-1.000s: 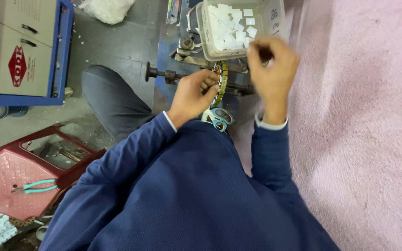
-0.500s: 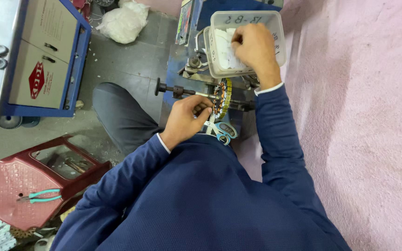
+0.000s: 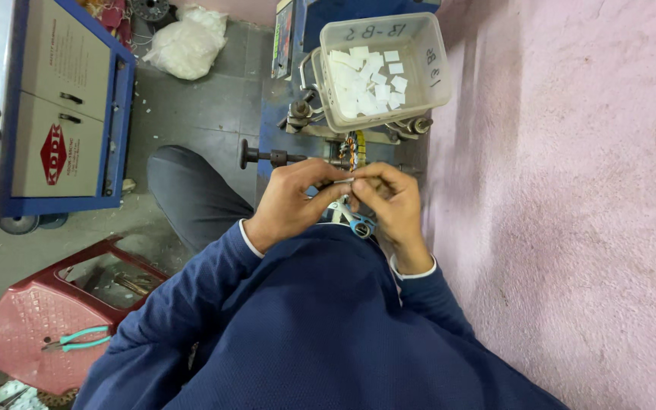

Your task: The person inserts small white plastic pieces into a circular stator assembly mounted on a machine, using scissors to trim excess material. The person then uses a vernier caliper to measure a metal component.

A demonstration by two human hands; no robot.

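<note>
Navy sleeves fill the lower centre of the frame; they're mine, w/ both hands meeting mid-frame just below a small wound part. My left hand (image 3: 291, 203) curls in from the left, fingers bent; my right hand (image 3: 391, 203) comes in from the right. Thumbs & fingertips of both pinch together on a small white slip (image 3: 347, 181), so both grips are closed on it, not loose. What else sits under my fingers I can't tell.

Directly above the hands: a round wound coil part (image 3: 351, 146) w/ coloured wires, on a dark shaft (image 3: 279, 158) that runs left to a knob, all on a blue fixture. Above that, upper centre, a clear plastic tub (image 3: 377, 68) holding many more white slips. Teal-handled scissors (image 3: 356, 221) lie just under my hands, against my chest.

Upper left: a blue & grey cabinet (image 3: 51, 114). Lower left: a red plastic stool (image 3: 36, 326) w/ teal-handled pliers (image 3: 77, 339) on its seat. A pink wall takes the right third.

Judging by the pose, I'm handling one slip at the coil, prob. shaping or seating it. Next move calls for fine fingertip control & a steady aim at a narrow gap btw the windings.
</note>
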